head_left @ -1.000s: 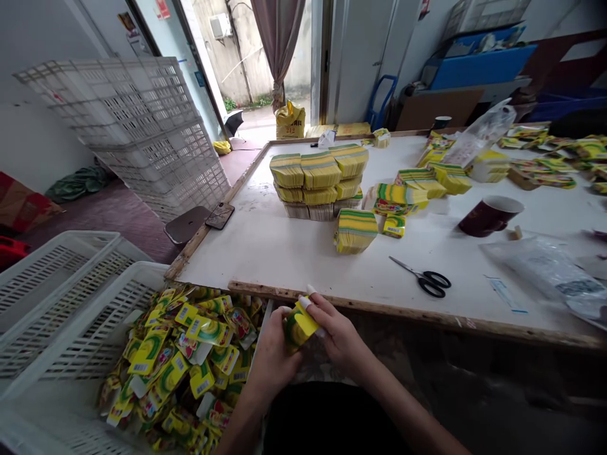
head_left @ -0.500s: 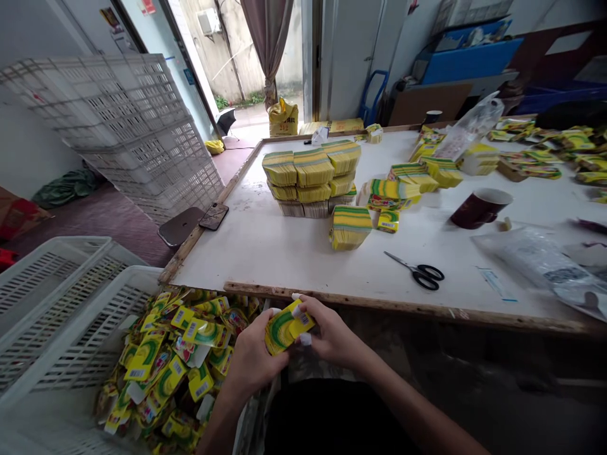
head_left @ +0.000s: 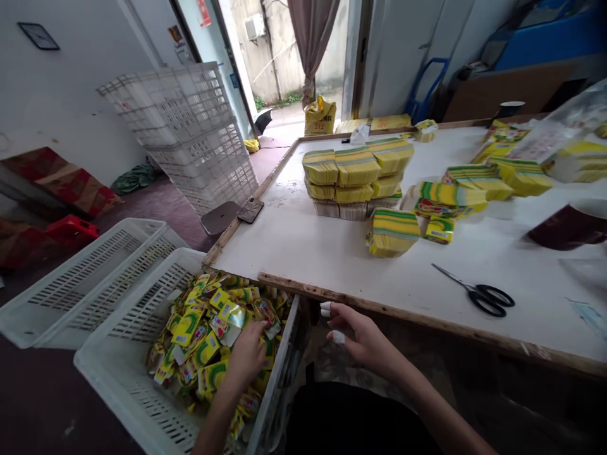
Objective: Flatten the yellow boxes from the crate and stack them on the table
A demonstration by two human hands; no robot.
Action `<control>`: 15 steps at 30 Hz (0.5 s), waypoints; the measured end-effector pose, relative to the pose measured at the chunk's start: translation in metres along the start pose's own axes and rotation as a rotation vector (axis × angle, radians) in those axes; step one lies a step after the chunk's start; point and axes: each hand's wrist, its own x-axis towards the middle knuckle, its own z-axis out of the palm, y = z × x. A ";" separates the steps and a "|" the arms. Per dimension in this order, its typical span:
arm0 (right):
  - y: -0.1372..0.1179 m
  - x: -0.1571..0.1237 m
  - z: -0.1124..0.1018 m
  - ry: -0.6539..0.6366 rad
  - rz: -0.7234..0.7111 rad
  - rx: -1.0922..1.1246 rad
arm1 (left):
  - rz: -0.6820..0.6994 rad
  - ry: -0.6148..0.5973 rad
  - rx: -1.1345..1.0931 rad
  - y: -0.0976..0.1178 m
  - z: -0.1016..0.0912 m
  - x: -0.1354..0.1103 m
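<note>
My left hand (head_left: 247,355) is over the white plastic crate (head_left: 105,365), low against the heap of yellow and green printed packets (head_left: 193,325). Its back faces me and its fingers mostly point away, so whether they grip a packet is hidden. Just under the table's wooden edge (head_left: 332,292), my right hand (head_left: 363,335) hovers with thumb and fingers apart and nothing between them. White tape covers several of its fingertips.
Stacked yellow bundles (head_left: 358,174) stand on the table, with a single bundle (head_left: 392,232) nearer me. Black-handled scissors (head_left: 481,296) and a dark mug (head_left: 569,224) lie to the right. A phone (head_left: 250,210) rests at the left edge. More crates (head_left: 190,126) are stacked behind.
The yellow packets held between both hands no longer show there. My left hand has moved down-left into the crate; my right hand has come apart and opened. The view has turned left.
</note>
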 end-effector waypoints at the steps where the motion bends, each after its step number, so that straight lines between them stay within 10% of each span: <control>1: -0.001 0.000 0.001 -0.027 -0.020 -0.023 | 0.049 -0.011 -0.011 0.011 0.009 0.011; 6: 0.009 -0.005 -0.005 -0.074 -0.002 -0.061 | -0.023 -0.006 -0.006 0.013 0.038 0.054; 15: 0.021 -0.009 -0.010 -0.100 0.068 -0.112 | -0.390 0.050 -0.049 -0.123 -0.007 0.045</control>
